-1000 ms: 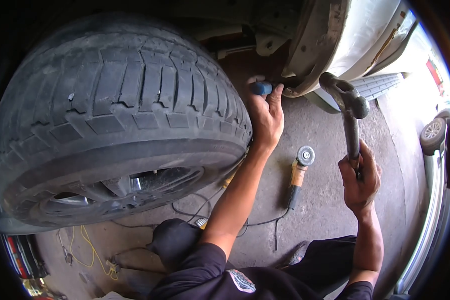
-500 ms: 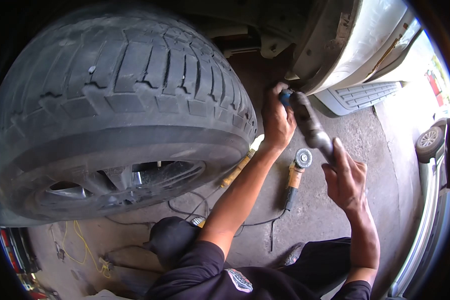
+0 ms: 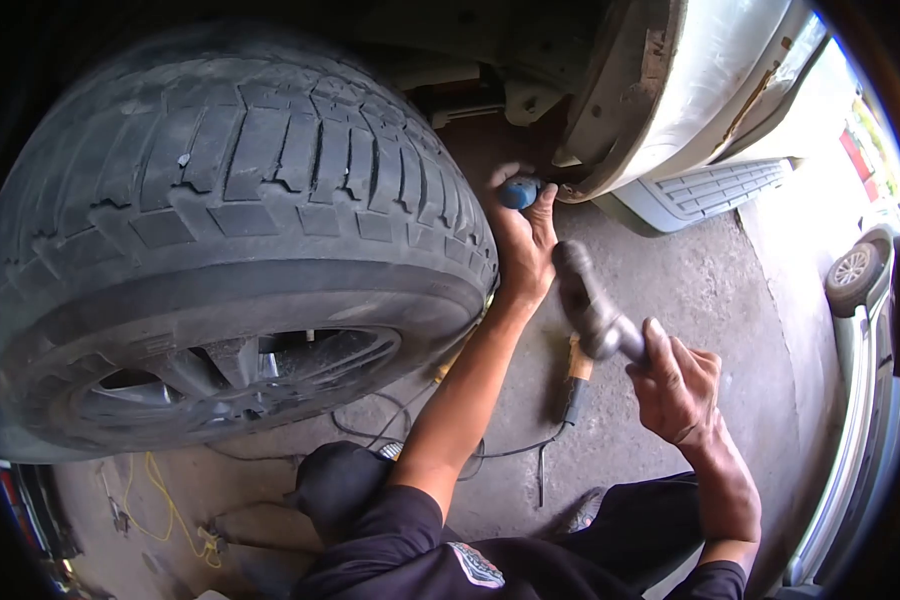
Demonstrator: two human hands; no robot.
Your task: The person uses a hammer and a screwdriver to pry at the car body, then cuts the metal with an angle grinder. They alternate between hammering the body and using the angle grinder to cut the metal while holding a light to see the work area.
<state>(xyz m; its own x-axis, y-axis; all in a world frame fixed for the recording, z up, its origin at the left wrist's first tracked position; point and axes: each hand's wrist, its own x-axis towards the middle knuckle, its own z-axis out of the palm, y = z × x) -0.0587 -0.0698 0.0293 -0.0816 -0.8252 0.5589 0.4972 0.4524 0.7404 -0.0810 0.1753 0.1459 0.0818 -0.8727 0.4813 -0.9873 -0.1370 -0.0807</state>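
My left hand is wrapped round a blue-ended tool, held against the lower edge of the pale body panel, right of the large tire. Most of that tool is hidden by the hand. In my right hand is the handle of a hammer. Its metal head hangs below and to the right of my left hand, apart from the blue end, and is slightly blurred.
An angle grinder lies on the concrete floor, partly behind the hammer. Its black cable curves leftward. A grey side step juts out at the upper right. A yellow cord lies at lower left.
The hammer has moved down and left, away from the blue-ended tool it overlapped before. My left hand and the blue end have shifted left. The view has moved slightly.
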